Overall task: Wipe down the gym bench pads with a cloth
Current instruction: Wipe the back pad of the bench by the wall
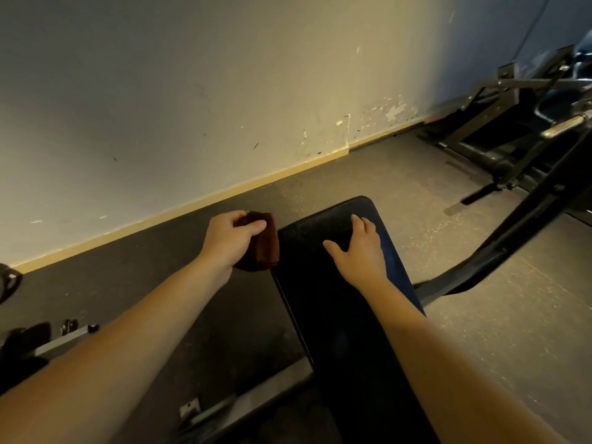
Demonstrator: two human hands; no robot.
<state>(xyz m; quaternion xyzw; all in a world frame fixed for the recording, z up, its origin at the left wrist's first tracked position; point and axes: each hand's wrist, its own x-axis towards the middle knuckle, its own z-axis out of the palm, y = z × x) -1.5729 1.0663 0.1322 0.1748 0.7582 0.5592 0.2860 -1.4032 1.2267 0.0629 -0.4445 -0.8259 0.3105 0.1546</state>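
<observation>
While looking down along two bare forearms: long black vinyl gym bench pad (pixel 320 299) stretching away, rounded far end near the middle of the view. Left hand (pixel 226 241) curled round a folded dark reddish-brown cloth (pixel 264 248), thumb over its top. Cloth held just beside the pad's left edge, over dark rubber floor (pixel 208 315); touching the edge or not, cannot tell. Right hand (pixel 358 248) flat on the far part of the pad, fingers straight and spread, holding nothing.

Beyond the bench, scuffed pale wall (pixel 192 91) with a yellowish skirting board (pixel 224 195) along its foot. To the right, close beside the pad, curved black metal machine frame (pixel 528 219) rising over lighter speckled flooring (pixel 480 315), with a chrome bar end (pixel 563 126) near the right border. At lower left, blurred grey metal bar (pixel 64 341) among dark gear.
</observation>
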